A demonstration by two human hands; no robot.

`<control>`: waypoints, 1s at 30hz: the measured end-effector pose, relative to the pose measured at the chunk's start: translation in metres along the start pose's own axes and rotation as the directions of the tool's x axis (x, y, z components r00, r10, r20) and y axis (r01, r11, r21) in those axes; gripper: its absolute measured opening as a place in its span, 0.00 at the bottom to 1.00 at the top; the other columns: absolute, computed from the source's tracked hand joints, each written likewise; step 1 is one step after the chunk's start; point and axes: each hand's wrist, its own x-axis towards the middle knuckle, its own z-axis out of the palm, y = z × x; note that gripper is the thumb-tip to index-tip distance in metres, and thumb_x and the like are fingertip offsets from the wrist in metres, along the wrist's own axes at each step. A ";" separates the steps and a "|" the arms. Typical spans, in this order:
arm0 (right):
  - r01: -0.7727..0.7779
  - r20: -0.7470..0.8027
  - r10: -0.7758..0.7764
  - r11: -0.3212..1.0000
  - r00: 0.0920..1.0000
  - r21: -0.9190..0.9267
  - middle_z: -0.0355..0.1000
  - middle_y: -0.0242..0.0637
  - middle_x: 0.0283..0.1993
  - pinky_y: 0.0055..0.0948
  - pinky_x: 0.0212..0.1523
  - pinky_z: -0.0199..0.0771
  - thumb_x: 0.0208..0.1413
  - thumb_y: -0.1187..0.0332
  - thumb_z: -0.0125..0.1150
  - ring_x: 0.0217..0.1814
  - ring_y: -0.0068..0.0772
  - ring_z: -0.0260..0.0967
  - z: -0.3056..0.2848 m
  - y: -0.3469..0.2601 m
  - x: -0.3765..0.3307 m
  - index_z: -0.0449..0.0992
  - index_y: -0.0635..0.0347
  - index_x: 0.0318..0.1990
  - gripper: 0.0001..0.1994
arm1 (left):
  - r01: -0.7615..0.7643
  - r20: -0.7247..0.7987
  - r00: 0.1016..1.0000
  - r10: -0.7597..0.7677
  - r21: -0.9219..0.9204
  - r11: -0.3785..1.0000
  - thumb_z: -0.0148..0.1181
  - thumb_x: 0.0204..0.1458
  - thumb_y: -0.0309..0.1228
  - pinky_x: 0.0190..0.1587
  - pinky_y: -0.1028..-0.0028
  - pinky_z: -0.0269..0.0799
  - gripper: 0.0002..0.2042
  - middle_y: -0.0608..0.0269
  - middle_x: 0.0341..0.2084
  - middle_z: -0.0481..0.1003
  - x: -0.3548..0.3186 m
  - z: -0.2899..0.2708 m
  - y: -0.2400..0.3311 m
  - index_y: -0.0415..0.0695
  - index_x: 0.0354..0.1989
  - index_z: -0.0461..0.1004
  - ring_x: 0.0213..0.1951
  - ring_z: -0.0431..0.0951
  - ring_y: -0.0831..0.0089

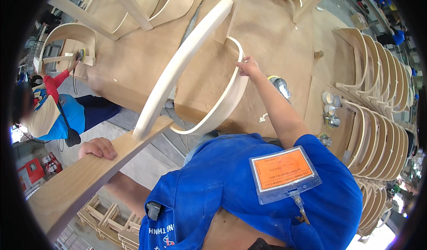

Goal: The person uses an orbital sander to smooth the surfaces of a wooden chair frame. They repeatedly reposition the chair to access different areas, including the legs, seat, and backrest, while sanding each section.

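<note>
A pale bare-wood chair frame (183,67) is tilted over the near edge of the table in front of me. My left hand (98,148) is closed over the edge of its wide flat leg (80,185), the thumb side hidden. On the far side, my right hand (248,66) pinches the top edge of the thin curved backrest (224,105). A long bowed bar joins the leg to the frame's far end. Beside my right forearm, partly covered by it, lies a round power sander (280,87).
Brown board covers the table (275,40). More chair frames (155,9) stand at its far side. Stacked curved frames (378,67) line the right, near several sanders (332,109). A co-worker (66,112) at left holds a sander to another frame. Wooden frames (106,221) sit low on the left.
</note>
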 end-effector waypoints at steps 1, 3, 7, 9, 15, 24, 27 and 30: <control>-0.025 0.004 0.024 0.998 1.000 0.059 0.67 0.38 0.28 0.30 0.23 0.75 0.47 0.73 0.65 0.23 0.26 0.67 -0.003 0.001 0.001 0.57 0.61 0.46 0.23 | -0.010 -0.006 1.000 0.010 0.020 1.000 0.57 0.50 0.50 0.20 0.78 0.63 0.22 0.58 0.14 0.68 0.000 0.001 0.000 0.42 0.24 0.62 0.17 0.68 0.72; -0.017 0.108 0.004 0.993 0.994 0.118 0.66 0.37 0.27 0.31 0.24 0.75 0.48 0.74 0.65 0.23 0.26 0.67 -0.010 0.003 0.004 0.56 0.60 0.45 0.22 | -0.012 -0.014 1.000 0.013 0.018 1.000 0.56 0.50 0.51 0.20 0.78 0.63 0.22 0.58 0.14 0.68 -0.001 0.002 -0.001 0.41 0.24 0.62 0.17 0.68 0.72; -0.074 0.176 0.051 0.989 0.983 0.126 0.65 0.35 0.26 0.32 0.24 0.76 0.48 0.74 0.63 0.22 0.27 0.66 -0.017 0.002 0.011 0.56 0.58 0.44 0.21 | -0.020 -0.016 1.000 0.021 0.060 0.998 0.55 0.51 0.52 0.19 0.79 0.63 0.23 0.58 0.14 0.67 -0.001 0.002 -0.001 0.41 0.25 0.62 0.17 0.67 0.72; -0.103 0.155 0.087 0.990 0.984 0.099 0.65 0.35 0.26 0.32 0.25 0.76 0.49 0.73 0.63 0.22 0.27 0.66 -0.015 -0.001 0.013 0.56 0.57 0.44 0.20 | 0.004 -0.020 1.000 -0.003 0.023 1.000 0.54 0.51 0.52 0.19 0.79 0.62 0.23 0.59 0.14 0.67 -0.001 0.002 0.000 0.42 0.25 0.62 0.17 0.67 0.72; -0.063 0.108 0.051 0.992 0.993 0.111 0.65 0.35 0.29 0.31 0.26 0.76 0.48 0.73 0.63 0.24 0.26 0.67 -0.011 0.003 0.005 0.57 0.57 0.44 0.21 | -0.014 -0.032 0.999 0.015 0.037 0.999 0.55 0.51 0.51 0.20 0.78 0.63 0.22 0.59 0.14 0.67 -0.001 0.001 -0.001 0.42 0.25 0.62 0.17 0.67 0.72; -0.022 0.114 0.027 0.999 0.993 -0.042 0.67 0.36 0.35 0.31 0.30 0.76 0.44 0.72 0.67 0.30 0.27 0.69 -0.009 0.002 -0.002 0.56 0.58 0.52 0.29 | -0.025 -0.038 0.999 0.026 0.020 0.999 0.56 0.51 0.48 0.21 0.78 0.62 0.21 0.60 0.14 0.65 -0.005 -0.006 -0.005 0.41 0.27 0.61 0.17 0.65 0.72; 0.047 0.067 -0.040 0.993 0.997 -0.112 0.67 0.39 0.38 0.33 0.36 0.75 0.47 0.63 0.67 0.35 0.30 0.70 -0.017 0.022 -0.005 0.57 0.60 0.55 0.31 | -0.012 -0.148 0.989 0.004 -0.051 0.999 0.56 0.51 0.46 0.22 0.77 0.62 0.20 0.59 0.15 0.66 -0.007 -0.008 -0.006 0.40 0.28 0.62 0.18 0.65 0.72; -0.113 0.014 0.112 0.993 0.994 0.038 0.66 0.45 0.48 0.39 0.45 0.72 0.49 0.53 0.63 0.47 0.38 0.67 -0.033 0.059 0.000 0.57 0.63 0.59 0.35 | 0.021 -0.059 0.998 -0.029 -0.128 0.992 0.55 0.51 0.45 0.24 0.76 0.61 0.18 0.58 0.17 0.66 -0.001 -0.018 -0.006 0.40 0.29 0.63 0.20 0.65 0.71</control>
